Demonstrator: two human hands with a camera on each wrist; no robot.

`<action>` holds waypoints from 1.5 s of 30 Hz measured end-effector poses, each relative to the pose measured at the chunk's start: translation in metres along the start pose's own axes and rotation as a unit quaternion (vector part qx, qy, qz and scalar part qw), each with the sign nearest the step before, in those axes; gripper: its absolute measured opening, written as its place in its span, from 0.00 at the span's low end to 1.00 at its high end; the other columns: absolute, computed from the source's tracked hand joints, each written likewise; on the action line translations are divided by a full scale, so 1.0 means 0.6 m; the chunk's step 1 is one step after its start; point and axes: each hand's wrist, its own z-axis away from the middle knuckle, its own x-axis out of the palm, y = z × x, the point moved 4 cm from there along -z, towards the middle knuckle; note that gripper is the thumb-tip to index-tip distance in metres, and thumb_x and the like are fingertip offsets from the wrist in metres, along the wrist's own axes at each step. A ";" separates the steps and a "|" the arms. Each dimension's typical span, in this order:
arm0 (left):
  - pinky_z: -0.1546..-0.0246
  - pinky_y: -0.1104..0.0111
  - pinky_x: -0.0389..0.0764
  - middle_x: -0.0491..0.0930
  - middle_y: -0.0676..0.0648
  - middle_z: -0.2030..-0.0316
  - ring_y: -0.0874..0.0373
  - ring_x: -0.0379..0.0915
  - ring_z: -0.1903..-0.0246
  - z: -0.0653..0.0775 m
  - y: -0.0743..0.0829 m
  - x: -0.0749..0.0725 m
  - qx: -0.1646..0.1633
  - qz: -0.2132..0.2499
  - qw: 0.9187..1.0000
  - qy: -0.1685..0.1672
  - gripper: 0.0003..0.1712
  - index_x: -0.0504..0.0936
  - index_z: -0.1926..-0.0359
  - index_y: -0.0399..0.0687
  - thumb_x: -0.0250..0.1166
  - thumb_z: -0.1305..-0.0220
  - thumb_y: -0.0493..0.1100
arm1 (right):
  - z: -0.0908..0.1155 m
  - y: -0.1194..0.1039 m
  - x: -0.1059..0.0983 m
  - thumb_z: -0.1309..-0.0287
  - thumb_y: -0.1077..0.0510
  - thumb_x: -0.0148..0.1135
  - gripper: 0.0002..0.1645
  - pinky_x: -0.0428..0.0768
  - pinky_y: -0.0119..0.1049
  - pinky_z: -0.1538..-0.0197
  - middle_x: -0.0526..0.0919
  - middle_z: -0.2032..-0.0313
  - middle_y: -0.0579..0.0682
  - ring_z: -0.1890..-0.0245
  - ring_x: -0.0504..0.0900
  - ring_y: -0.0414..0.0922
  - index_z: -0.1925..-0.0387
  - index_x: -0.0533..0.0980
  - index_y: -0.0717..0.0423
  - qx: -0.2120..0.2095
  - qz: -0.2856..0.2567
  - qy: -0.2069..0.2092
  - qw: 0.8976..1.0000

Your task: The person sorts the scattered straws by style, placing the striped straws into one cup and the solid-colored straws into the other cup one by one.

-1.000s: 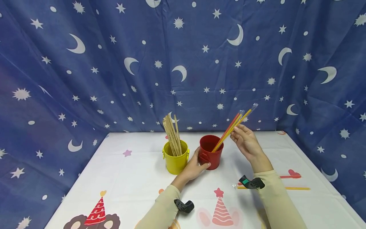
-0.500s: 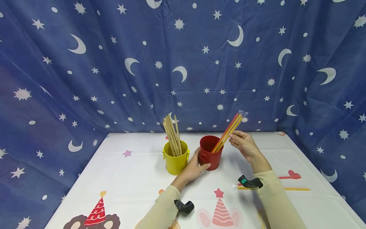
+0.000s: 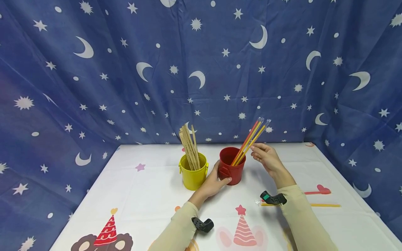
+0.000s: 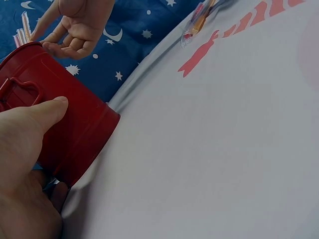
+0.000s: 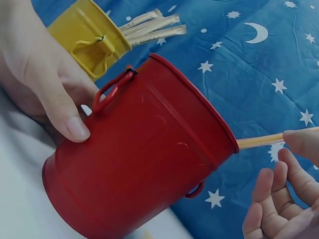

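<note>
A small red metal bucket [image 3: 233,175] stands on the table, its mouth showing in the head view. My left hand [image 3: 211,184] grips its near left side, the thumb [image 4: 50,113] lying across the wall in the left wrist view. Between thumb and fingertips, my right hand [image 3: 267,158] pinches a yellow drinking straw [image 3: 260,131] in a clear wrapper. That straw leans to the right, its lower end inside the bucket. Beside it in the bucket lean a red straw [image 3: 249,137] and another yellow one, also wrapped.
Left of the red bucket stands a yellow bucket [image 3: 193,179] full of slim tan sticks [image 3: 190,150]. A red straw [image 3: 314,192] and a yellow straw [image 3: 326,205] lie on the table, partly behind the right forearm. A blue star-patterned curtain [image 3: 176,87] hangs behind.
My right hand has moved down and slightly left, lowering the pinched yellow straw deeper into the red bucket. My left hand has kept its hold on the bucket.
</note>
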 end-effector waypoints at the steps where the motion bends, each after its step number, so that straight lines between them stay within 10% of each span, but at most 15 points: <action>1: 0.20 0.52 0.55 0.55 0.42 0.21 0.48 0.51 0.21 0.000 0.000 0.000 -0.001 0.001 1.000 -0.001 0.50 0.43 0.19 0.47 0.65 0.32 0.44 | 0.000 0.000 -0.001 0.31 0.54 0.62 0.08 0.82 0.21 0.57 0.81 0.65 0.35 0.67 0.81 0.31 0.53 0.77 0.50 0.001 0.002 0.003 1.000; 29: 0.20 0.52 0.56 0.56 0.44 0.21 0.49 0.53 0.22 -0.001 -0.001 -0.004 -0.008 0.004 1.000 0.000 0.50 0.45 0.19 0.49 0.65 0.31 0.46 | 0.010 -0.029 -0.036 0.30 0.49 0.61 0.04 0.82 0.21 0.57 0.80 0.66 0.34 0.67 0.82 0.30 0.58 0.78 0.43 0.001 0.013 0.031 0.999; 37: 0.20 0.51 0.55 0.55 0.43 0.21 0.48 0.52 0.21 0.000 -0.001 -0.001 -0.010 -0.007 1.000 0.002 0.50 0.44 0.19 0.48 0.65 0.31 0.46 | 0.039 -0.016 -0.070 0.27 0.49 0.57 0.12 0.83 0.22 0.53 0.83 0.62 0.32 0.62 0.83 0.31 0.50 0.78 0.49 -0.028 0.093 -0.030 0.995; 45: 0.20 0.52 0.56 0.56 0.44 0.21 0.49 0.53 0.22 0.000 0.002 -0.002 -0.005 -0.010 1.000 -0.003 0.50 0.45 0.19 0.49 0.65 0.32 0.45 | 0.071 0.020 -0.128 0.27 0.56 0.56 0.12 0.82 0.24 0.50 0.85 0.58 0.30 0.58 0.83 0.32 0.52 0.82 0.54 -0.033 0.237 -0.136 0.961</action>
